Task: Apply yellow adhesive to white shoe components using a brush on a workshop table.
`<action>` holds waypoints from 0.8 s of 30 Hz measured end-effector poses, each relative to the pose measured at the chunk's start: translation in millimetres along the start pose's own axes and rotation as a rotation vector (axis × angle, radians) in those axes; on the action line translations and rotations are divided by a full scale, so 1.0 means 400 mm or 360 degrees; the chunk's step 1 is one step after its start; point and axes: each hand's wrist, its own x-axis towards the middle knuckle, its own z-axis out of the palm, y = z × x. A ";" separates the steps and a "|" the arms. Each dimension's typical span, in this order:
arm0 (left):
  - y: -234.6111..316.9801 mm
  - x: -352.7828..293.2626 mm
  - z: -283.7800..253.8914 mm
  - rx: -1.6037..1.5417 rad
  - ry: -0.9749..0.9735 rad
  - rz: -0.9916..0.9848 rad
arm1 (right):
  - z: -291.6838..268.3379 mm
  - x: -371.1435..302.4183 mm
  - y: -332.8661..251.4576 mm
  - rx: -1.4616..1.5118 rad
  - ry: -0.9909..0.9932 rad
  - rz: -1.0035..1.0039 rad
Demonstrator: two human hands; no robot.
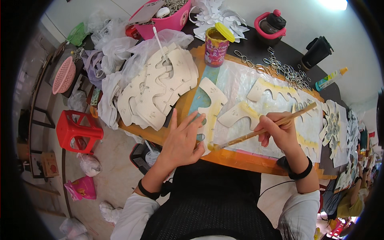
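Note:
My right hand (278,130) grips a long thin wooden brush (244,138), its tip yellow with glue. That tip touches the near end of a curved off-white cut-out piece (216,100), which has a notched edge and a yellow coat along it. My left hand (182,140) lies with fingers spread over the left side of this piece. More pieces with yellow smears, such as a small curved one (240,114) and a longer one (272,90), lie to the right. A stack of uncoated pieces (154,94) sits left of my left hand.
An opened jar of yellowish glue (216,52) stands at the board's far edge. Loose metal rings (286,72) spread behind the pieces, near a black tumbler (316,54) and a tube (330,80). On the floor at left are a red stool (80,130) and a pink bag (82,188).

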 end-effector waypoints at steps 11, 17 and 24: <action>-0.007 0.010 -0.006 0.0028 -0.0015 0.0013 | 0.004 0.004 0.015 0.0103 0.0181 -0.0090; -0.006 0.010 -0.004 0.0022 -0.0003 0.0025 | 0.009 -0.013 -0.004 -0.0021 -0.0027 -0.0013; -0.005 0.007 -0.004 0.0023 -0.0011 0.0016 | 0.004 -0.023 -0.021 -0.0055 -0.0094 -0.0069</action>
